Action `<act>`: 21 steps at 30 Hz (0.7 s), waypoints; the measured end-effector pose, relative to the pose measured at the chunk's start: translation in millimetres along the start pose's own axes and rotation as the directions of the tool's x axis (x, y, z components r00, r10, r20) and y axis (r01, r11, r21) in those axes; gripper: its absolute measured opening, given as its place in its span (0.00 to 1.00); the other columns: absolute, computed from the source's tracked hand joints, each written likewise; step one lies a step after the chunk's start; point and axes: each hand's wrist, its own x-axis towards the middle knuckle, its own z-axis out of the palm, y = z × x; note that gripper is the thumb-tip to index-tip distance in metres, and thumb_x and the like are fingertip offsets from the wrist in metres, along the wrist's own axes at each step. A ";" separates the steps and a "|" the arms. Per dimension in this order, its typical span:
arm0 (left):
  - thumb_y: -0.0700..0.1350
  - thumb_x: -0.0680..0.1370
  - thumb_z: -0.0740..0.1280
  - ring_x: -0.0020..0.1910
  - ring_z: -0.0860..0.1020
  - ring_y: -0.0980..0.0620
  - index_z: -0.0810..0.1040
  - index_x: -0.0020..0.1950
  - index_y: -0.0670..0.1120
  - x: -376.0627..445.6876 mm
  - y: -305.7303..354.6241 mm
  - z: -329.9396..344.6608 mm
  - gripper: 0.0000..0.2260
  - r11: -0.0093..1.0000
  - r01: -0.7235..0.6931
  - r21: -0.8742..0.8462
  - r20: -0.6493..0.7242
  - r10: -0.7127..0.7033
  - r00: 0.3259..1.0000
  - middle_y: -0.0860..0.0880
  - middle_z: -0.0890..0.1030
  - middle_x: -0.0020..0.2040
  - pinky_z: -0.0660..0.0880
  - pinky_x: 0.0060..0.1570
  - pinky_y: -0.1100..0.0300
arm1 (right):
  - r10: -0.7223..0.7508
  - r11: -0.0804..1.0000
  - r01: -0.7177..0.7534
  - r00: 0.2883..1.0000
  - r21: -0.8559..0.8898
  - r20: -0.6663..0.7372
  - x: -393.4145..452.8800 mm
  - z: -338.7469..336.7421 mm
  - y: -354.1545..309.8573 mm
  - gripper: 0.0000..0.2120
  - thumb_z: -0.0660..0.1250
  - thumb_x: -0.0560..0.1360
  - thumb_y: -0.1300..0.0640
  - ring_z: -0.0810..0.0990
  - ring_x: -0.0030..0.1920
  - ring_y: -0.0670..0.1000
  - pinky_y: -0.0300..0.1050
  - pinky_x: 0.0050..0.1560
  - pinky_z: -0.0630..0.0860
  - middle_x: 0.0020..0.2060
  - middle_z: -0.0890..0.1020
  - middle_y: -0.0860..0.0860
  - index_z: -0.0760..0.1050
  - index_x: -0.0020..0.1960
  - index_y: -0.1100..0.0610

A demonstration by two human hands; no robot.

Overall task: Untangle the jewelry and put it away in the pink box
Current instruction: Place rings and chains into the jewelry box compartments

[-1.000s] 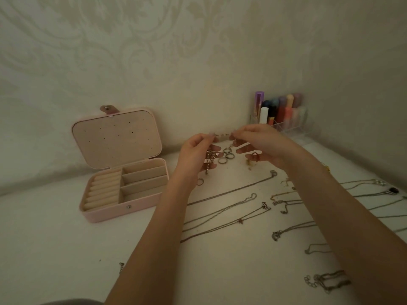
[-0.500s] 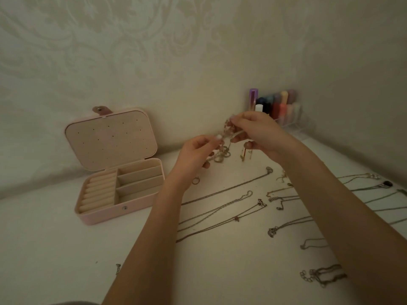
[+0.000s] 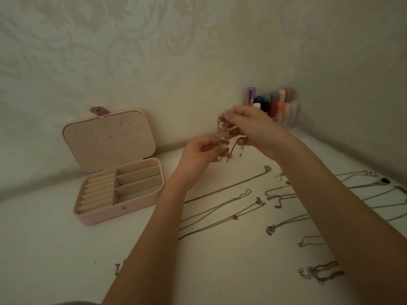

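Both hands, right hand [image 3: 248, 126] above left hand [image 3: 199, 151], pinch the tangled jewelry [image 3: 224, 139]; tease strands apart gently, never yanking.

tangled jewelry [image 3: 224, 139]: blurred between the two sets of fingers; its separate pieces cannot be told apart, and parts lie hidden behind the right hand [image 3: 253, 130] and left hand [image 3: 198, 153].
left fingers [image 3: 217, 144]: tips curl round the tangle; the exact link they pinch is too small to see.
chains [image 3: 374, 195]: to the right of the fingers, they run off the picture's right edge and pass under the right forearm.
small piece [image 3: 117, 267]: well below the left fingers, partly hidden by the left forearm; its kind cannot be told.
bottles [image 3: 275, 104]: behind the right fingers, lower parts covered by the hand, labels unreadable.
forearms: both cut off by the bottom edge.
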 end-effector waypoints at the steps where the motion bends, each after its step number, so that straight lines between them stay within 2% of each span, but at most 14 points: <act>1: 0.38 0.77 0.68 0.36 0.80 0.59 0.81 0.48 0.43 0.4 -0.3 -1.1 0.04 1.000 0.003 -0.026 -0.012 -0.004 1.000 0.49 0.83 0.39 0.77 0.42 0.66 | 0.000 1.000 0.000 1.000 -0.014 -0.023 0.7 -1.1 0.1 0.10 0.62 0.80 0.51 0.78 0.35 0.46 0.38 0.32 0.67 0.37 0.81 0.48 0.78 0.50 0.56; 5: 0.34 0.77 0.66 0.35 0.81 0.59 0.79 0.56 0.36 2.3 -1.4 -3.2 0.09 0.992 0.032 -0.124 -0.104 -0.045 0.994 0.47 0.82 0.39 0.80 0.43 0.65 | -0.008 0.996 -0.001 0.995 -0.085 -0.102 3.5 -8.4 5.4 0.10 0.62 0.80 0.52 0.80 0.35 0.47 0.39 0.33 0.72 0.37 0.81 0.49 0.78 0.52 0.58; 7: 0.31 0.76 0.67 0.34 0.82 0.59 0.79 0.56 0.36 4.0 -3.1 -5.6 0.09 0.992 0.037 -0.118 -0.153 -0.055 0.987 0.47 0.82 0.39 0.79 0.41 0.66 | -0.012 0.992 -0.001 0.994 -0.123 -0.109 3.5 -9.3 8.3 0.10 0.62 0.80 0.53 0.81 0.34 0.47 0.38 0.33 0.75 0.37 0.81 0.49 0.77 0.52 0.59; 11: 0.32 0.77 0.65 0.32 0.80 0.62 0.79 0.55 0.38 7.3 -5.5 -10.0 0.09 0.999 0.021 -0.027 -0.228 -0.027 0.973 0.48 0.81 0.38 0.77 0.38 0.69 | 0.037 0.968 -0.052 0.997 -0.247 -0.066 1.5 -9.3 10.2 0.07 0.62 0.80 0.54 0.83 0.36 0.50 0.43 0.33 0.80 0.40 0.82 0.52 0.76 0.49 0.57; 13: 0.33 0.78 0.63 0.31 0.79 0.63 0.80 0.55 0.37 9.3 -8.2 -11.1 0.08 0.994 -0.007 0.105 -0.301 0.038 0.953 0.47 0.81 0.39 0.76 0.40 0.66 | 0.106 0.931 -0.114 0.994 -0.347 -0.040 0.3 -11.1 12.0 0.07 0.62 0.80 0.54 0.84 0.36 0.51 0.45 0.31 0.81 0.40 0.83 0.54 0.75 0.48 0.57; 17: 0.33 0.78 0.60 0.39 0.81 0.51 0.81 0.53 0.39 6.7 -11.2 -13.0 0.10 0.919 -0.059 0.389 -0.330 0.199 0.923 0.47 0.81 0.42 0.76 0.46 0.59 | 0.132 0.832 -0.154 0.988 -0.533 -0.080 0.4 -15.8 17.9 0.08 0.60 0.81 0.55 0.84 0.37 0.54 0.47 0.31 0.81 0.41 0.83 0.56 0.74 0.48 0.58; 19: 0.34 0.79 0.59 0.40 0.80 0.50 0.81 0.52 0.41 4.2 -8.7 -12.7 0.11 0.903 -0.062 0.425 -0.337 0.221 0.915 0.49 0.79 0.40 0.75 0.44 0.60 | 0.139 0.819 -0.173 0.985 -0.548 -0.103 0.9 -19.2 19.5 0.08 0.60 0.81 0.55 0.84 0.39 0.54 0.46 0.32 0.81 0.42 0.82 0.56 0.74 0.48 0.58; 21: 0.35 0.79 0.58 0.35 0.78 0.54 0.79 0.50 0.43 4.8 -5.2 -11.8 0.11 0.939 -0.036 0.342 -0.381 0.173 0.908 0.50 0.78 0.39 0.76 0.40 0.61 | 0.152 0.807 -0.186 0.982 -0.560 -0.108 2.6 -23.1 20.9 0.09 0.60 0.81 0.54 0.83 0.41 0.53 0.45 0.31 0.80 0.43 0.81 0.55 0.75 0.48 0.58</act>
